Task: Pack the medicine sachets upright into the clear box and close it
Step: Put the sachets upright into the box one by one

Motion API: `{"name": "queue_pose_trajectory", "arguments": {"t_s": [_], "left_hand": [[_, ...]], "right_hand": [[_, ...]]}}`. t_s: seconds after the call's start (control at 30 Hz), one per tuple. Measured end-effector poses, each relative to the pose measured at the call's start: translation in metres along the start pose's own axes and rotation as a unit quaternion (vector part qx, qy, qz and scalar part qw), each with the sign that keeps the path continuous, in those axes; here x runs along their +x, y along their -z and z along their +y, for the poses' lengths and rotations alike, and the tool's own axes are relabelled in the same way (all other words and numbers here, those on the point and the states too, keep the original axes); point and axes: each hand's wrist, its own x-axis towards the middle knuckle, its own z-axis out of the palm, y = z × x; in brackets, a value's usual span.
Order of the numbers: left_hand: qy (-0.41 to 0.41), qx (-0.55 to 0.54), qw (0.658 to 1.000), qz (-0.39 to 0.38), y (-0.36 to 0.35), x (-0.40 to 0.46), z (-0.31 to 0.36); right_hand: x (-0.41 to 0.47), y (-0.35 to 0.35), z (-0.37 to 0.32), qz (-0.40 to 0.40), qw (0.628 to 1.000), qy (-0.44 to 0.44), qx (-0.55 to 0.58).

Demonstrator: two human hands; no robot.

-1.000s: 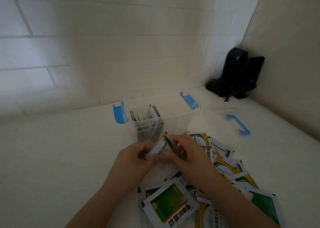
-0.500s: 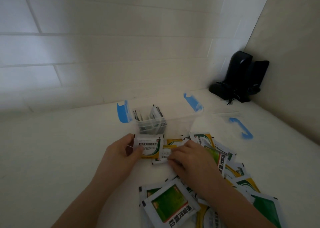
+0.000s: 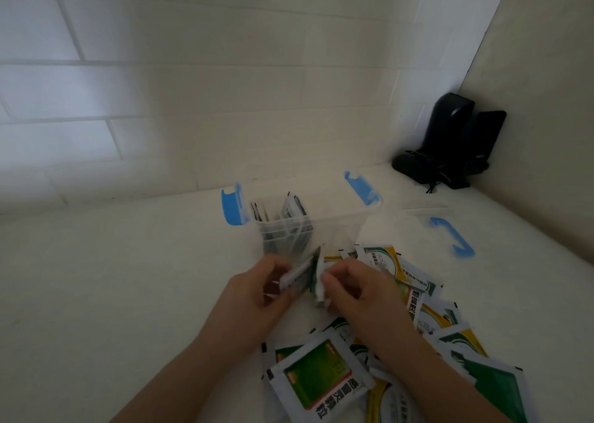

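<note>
Two hands meet just in front of the box. L hand grips a small stack of sachets edge-on; R hand pinches another sachet beside it, fingers curled. Clear box stands open on the table, blue latches out, a few sachets upright at its left end. Loose sachet pile lies right of and below the hands. Lid w/ blue handle right of box.

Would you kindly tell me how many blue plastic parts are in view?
3: one blue latch on the clear box's left end, one blue latch on its right end, and a blue handle on the clear lid lying right of it.
</note>
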Motion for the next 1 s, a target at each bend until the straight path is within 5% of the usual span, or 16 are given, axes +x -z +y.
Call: {"name": "queue_pose_trajectory", "arguments": {"t_s": [0.17,0.4,0.53,0.77,1.0], "left_hand": [[0.028,-0.055,0.995,-0.080,-0.004,0.000,0.001],[0.037,-0.066,0.997,0.006,0.002,0.006,-0.007],[0.055,-0.062,0.995,0.052,0.011,0.008,-0.011],[0.066,-0.020,0.992,0.109,0.009,0.010,-0.016],[0.067,-0.004,0.991,0.118,0.007,0.009,-0.017]], "right_hand": [[0.000,-0.002,0.005,-0.040,0.997,0.050,-0.035],[0.002,0.007,0.000,-0.025,0.998,0.048,-0.013],[0.013,0.024,0.006,0.039,0.995,0.027,-0.089],[0.009,0.011,0.021,-0.068,0.942,0.075,-0.320],[0.011,0.008,0.015,-0.013,0.899,0.153,-0.411]]}}
